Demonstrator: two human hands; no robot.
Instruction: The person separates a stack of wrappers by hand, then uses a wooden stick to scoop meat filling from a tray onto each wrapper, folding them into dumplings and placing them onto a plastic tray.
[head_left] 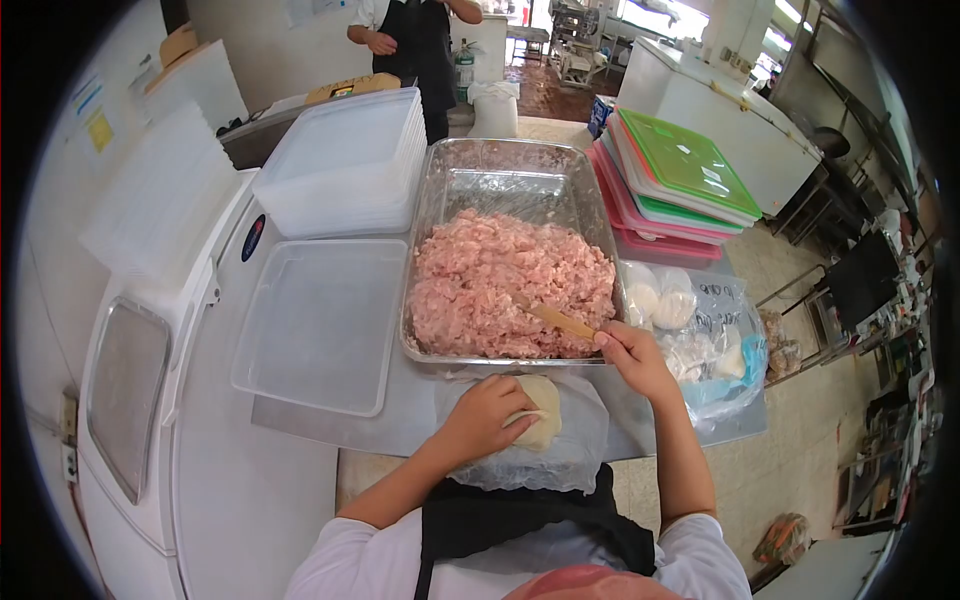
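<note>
My right hand (637, 358) grips the handle of a wooden spatula (566, 321), whose far end rests in pink ground meat (510, 275). The meat fills the near part of a deep metal tray (514, 148). My left hand (488, 420) is closed on a pale, round dough wrapper (543, 425) at the table's front edge, its fingers curled over the left side. Beneath the wrapper lies a crinkled clear plastic sheet (585, 430). Part of the wrapper is hidden by my fingers.
Left of the tray lies a clear plastic lid (320, 330), with stacked clear containers (340, 165) behind it. Coloured lids (690, 165) are stacked at right. Nearby, a plastic bag (715, 330) holds white dough balls (672, 300). Another person (415, 45) stands beyond the table.
</note>
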